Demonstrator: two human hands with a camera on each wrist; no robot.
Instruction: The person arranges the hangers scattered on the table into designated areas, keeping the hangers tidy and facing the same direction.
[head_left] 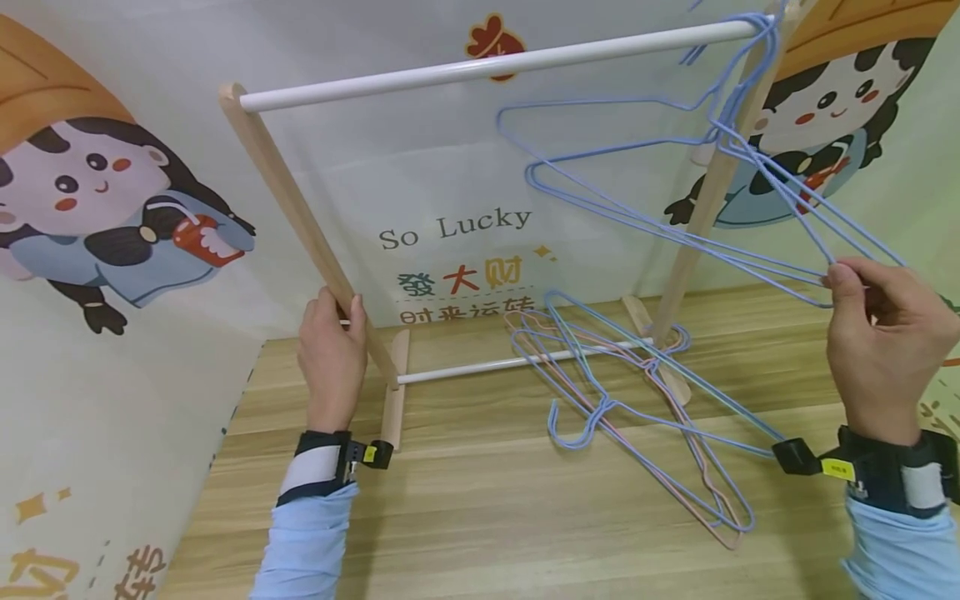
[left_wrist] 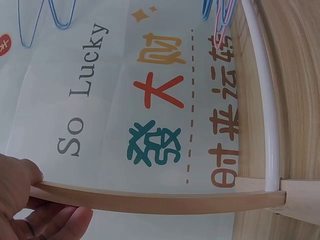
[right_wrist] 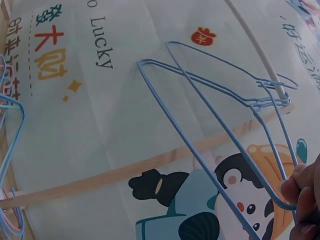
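My left hand (head_left: 333, 358) grips the left wooden post (head_left: 296, 208) of a small clothes rack, low on the post, with thumb and fingers on either side. At the right end of the rack's white top rod (head_left: 495, 65) hang several blue wire hangers (head_left: 622, 147), hooks bunched near the right post (head_left: 708, 204). My right hand (head_left: 892, 342) pinches the lower outer corner of a blue hanger (right_wrist: 220, 122) between thumb and fingers. In the right wrist view another blue wire runs below that hand; whether the fingers touch it too I cannot tell.
A tangled pile of blue and pink hangers (head_left: 600, 408) lies on the wood-grain table (head_left: 480, 517), partly over the white bottom rod (head_left: 480, 367). Wooden feet (head_left: 395, 400) support the rack. A printed backdrop (head_left: 420, 167) stands behind it.
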